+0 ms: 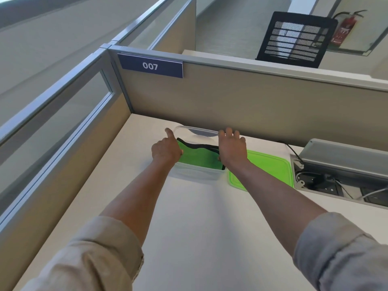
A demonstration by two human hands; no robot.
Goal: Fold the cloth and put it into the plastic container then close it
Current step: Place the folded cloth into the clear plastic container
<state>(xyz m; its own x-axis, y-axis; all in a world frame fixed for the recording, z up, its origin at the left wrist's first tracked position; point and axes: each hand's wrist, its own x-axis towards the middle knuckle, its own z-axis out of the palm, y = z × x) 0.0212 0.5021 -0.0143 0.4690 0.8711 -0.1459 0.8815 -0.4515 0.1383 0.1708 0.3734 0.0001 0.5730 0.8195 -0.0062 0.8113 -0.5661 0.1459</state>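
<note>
A folded green cloth (198, 158) with a black edge lies inside the clear plastic container (195, 175), which stands on the desk close to the partition. My left hand (167, 149) rests on the cloth's left end, index finger stretched out over the container's left rim. My right hand (232, 147) presses on the cloth's right end, fingers spread toward the partition. The green lid (270, 166) lies flat on the desk just right of the container, partly under my right forearm. The container is open on top.
A beige partition (252, 106) with a "007" sign (150, 65) stands directly behind the container. An open cable tray (340, 179) with sockets and wires sits at the right. The white desk (199, 227) stretches toward me between my forearms.
</note>
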